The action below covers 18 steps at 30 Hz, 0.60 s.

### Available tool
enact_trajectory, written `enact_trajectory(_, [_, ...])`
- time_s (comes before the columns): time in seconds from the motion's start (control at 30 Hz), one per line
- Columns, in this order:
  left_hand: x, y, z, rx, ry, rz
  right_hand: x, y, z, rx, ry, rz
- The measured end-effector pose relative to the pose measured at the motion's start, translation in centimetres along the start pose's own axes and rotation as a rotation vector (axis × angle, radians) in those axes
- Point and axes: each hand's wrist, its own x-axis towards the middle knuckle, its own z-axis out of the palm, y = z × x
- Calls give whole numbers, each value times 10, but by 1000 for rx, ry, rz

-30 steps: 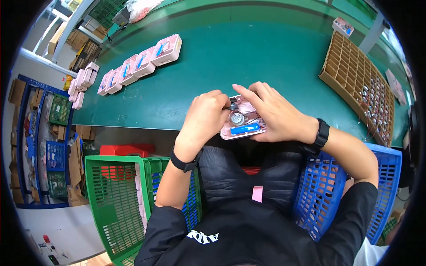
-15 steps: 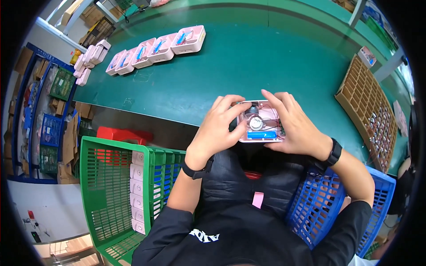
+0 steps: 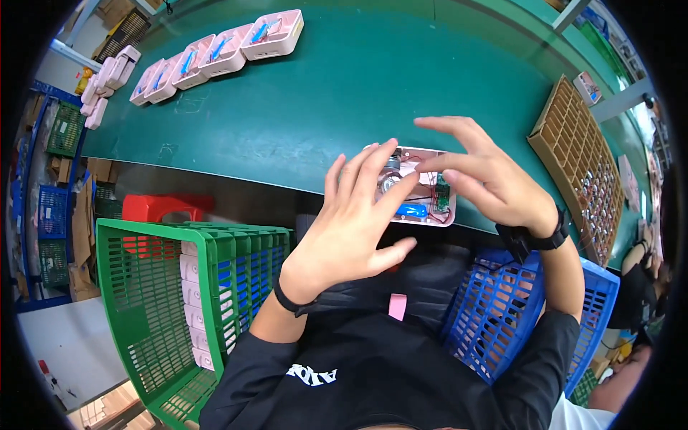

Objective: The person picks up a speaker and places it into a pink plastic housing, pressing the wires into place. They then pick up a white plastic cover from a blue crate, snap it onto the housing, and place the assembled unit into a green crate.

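Observation:
A pale pink open plastic housing (image 3: 423,153) lies at the table's near edge. In it are a blue cylindrical battery (image 3: 413,211), a small green circuit board (image 3: 443,192), thin red and black wires, and a round part (image 3: 388,183) half covered by fingers. My left hand (image 3: 347,229) is spread over the housing's left side, thumb held apart; whether its fingertips touch the round part is hard to tell. Above the right side hovers my right hand (image 3: 502,183), its fingers stretched out and apart, one fingertip close to the wires. Neither hand visibly grips anything.
Several pink housings with blue batteries (image 3: 272,34) stand in a row at the far left, beside stacked pink pieces (image 3: 107,77). A divided cardboard tray (image 3: 573,136) with small metallic parts lies right. Green (image 3: 154,228) and blue (image 3: 494,315) baskets flank me; a red stool (image 3: 168,206) stands left.
Both hands have let go of the housing's sides and spread open. The housing now rests at the table edge. The whole view has shifted, with the table's things appearing further left and higher.

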Motion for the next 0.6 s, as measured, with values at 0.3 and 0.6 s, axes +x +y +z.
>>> enact_trajectory(0.3, [15, -17, 3, 83, -55, 26, 7, 2, 1, -14, 15, -21])
enact_trajectory(0.6, [38, -28, 1, 171, 63, 173, 1, 7, 1, 332, 221, 120])
